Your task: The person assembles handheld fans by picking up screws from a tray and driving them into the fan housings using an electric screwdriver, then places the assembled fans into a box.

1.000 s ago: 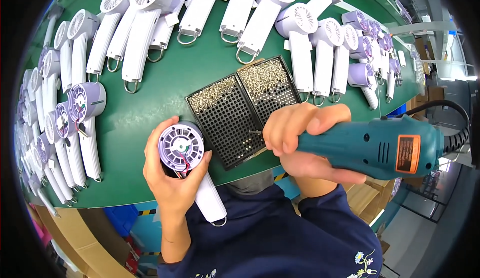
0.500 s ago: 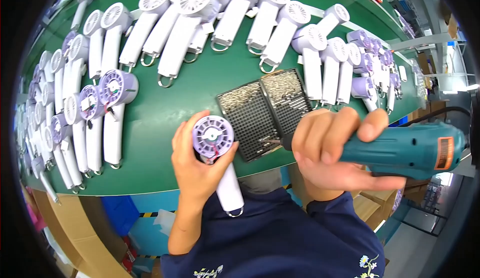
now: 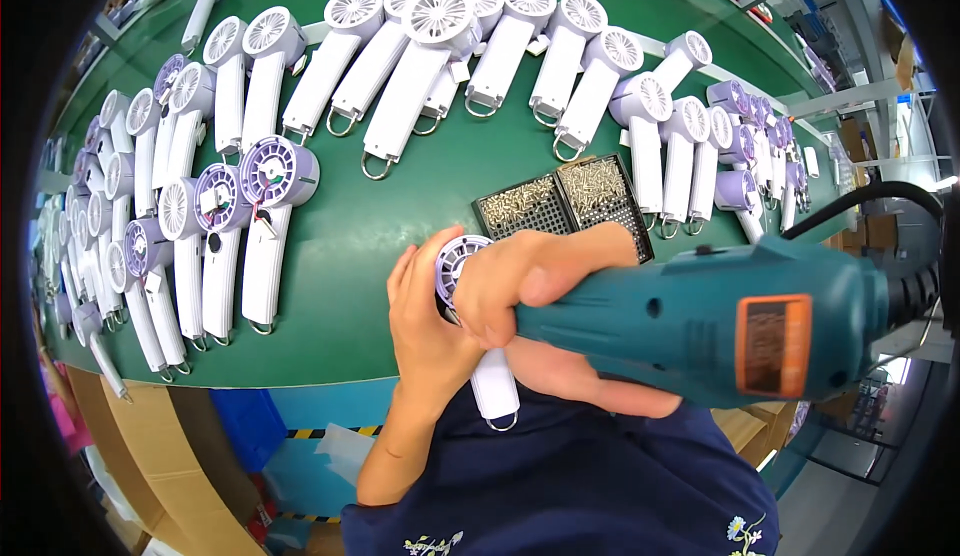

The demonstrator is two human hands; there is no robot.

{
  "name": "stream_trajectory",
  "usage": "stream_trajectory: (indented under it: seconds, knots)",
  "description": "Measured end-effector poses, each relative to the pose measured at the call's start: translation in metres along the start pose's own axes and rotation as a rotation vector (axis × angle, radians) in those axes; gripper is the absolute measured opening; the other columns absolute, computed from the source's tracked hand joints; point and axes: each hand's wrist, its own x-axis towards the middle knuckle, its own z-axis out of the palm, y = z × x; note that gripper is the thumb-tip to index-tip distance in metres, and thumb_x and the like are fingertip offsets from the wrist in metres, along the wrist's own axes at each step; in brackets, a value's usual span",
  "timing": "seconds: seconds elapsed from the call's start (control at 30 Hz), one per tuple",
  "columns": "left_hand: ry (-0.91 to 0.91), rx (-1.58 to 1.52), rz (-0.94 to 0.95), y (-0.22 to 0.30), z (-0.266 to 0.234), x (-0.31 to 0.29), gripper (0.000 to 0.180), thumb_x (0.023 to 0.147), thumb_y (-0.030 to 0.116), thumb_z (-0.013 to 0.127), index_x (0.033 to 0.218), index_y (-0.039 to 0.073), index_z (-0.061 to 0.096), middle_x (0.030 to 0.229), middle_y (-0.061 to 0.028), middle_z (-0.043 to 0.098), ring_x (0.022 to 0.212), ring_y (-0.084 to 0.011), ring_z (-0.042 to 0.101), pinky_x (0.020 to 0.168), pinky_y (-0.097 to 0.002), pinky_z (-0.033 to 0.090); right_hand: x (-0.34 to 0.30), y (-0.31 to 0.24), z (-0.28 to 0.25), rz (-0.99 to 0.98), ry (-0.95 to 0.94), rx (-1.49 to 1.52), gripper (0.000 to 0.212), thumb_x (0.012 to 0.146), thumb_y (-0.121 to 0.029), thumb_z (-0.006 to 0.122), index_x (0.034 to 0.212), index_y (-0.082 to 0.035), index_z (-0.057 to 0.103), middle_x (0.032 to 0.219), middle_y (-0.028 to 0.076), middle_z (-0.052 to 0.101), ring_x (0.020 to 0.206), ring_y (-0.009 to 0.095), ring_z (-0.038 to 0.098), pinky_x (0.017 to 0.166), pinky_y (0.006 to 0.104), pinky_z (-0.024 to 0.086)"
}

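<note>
My left hand (image 3: 428, 321) is closed around the head of a handheld fan (image 3: 494, 392), whose purple open housing and white handle show, with a metal ring at the handle's end. My right hand (image 3: 530, 291) grips a teal electric screwdriver (image 3: 690, 321) with an orange-framed label and a black cable. It lies across the fan head, hiding most of it. The screwdriver's tip is hidden behind my fingers, so I cannot tell whether it touches the fan. Just beyond my hands is a black two-part tray (image 3: 556, 194) holding many small screws.
Many white handheld fans (image 3: 505, 56) lie in an arc on the green table (image 3: 350, 226). At the left are fans with open purple housings (image 3: 280, 171); more purple ones (image 3: 735, 191) lie at the right. Cardboard (image 3: 165, 456) and a blue bin (image 3: 247, 428) stand below the table edge.
My right hand has brought the screwdriver left from the screw tray to the fan head. My left hand still holds the fan. The view has shifted, so the table's things appear moved.
</note>
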Motion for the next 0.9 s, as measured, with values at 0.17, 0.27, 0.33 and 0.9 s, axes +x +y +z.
stream_trajectory:
  seconds: [0.17,0.27,0.33,0.9]
  knots:
    - [-0.086,-0.029,0.013,0.003,-0.007,0.008,0.046,0.074,0.026,0.069,0.115,0.006,0.061,0.12,-0.0097,0.062,0.113,-0.0297,0.057,0.106,-0.0471,0.034,-0.003,-0.004,0.002,0.183,-0.032,-0.054,0.089,0.064,-0.075,0.071,0.1,0.003,0.048,0.073,0.014,0.058,0.059,0.022,0.055,0.054,0.0324,0.046]
    - [-0.104,0.055,0.124,0.019,-0.008,0.012,0.034,0.08,0.026,0.061,0.109,0.008,0.065,0.12,-0.0106,0.061,0.116,-0.0284,0.055,0.105,-0.0479,0.033,-0.02,-0.054,-0.014,0.512,-0.372,-0.447,0.058,0.073,-0.041,0.073,0.104,0.003,0.052,0.082,0.012,0.059,0.071,0.022,0.057,0.065,0.0305,0.048]
    - [-0.097,-0.117,0.046,0.012,-0.005,0.009,0.03,0.078,0.023,0.064,0.102,0.007,0.065,0.115,-0.0123,0.063,0.117,-0.0264,0.055,0.104,-0.0467,0.036,-0.041,-0.03,-0.018,0.42,-0.357,-0.814,0.055,0.078,-0.043,0.066,0.106,0.003,0.056,0.088,0.011,0.061,0.075,0.025,0.06,0.068,0.0326,0.047]
    - [-0.016,-0.147,-0.162,-0.025,0.01,-0.03,0.05,0.073,0.008,0.08,0.114,-0.002,0.055,0.109,-0.0124,0.061,0.098,-0.0216,0.06,0.09,-0.0345,0.046,-0.026,0.021,-0.018,0.16,-0.245,-0.516,0.079,0.079,-0.073,0.056,0.099,0.003,0.055,0.072,0.01,0.051,0.057,0.028,0.054,0.052,0.0328,0.04]
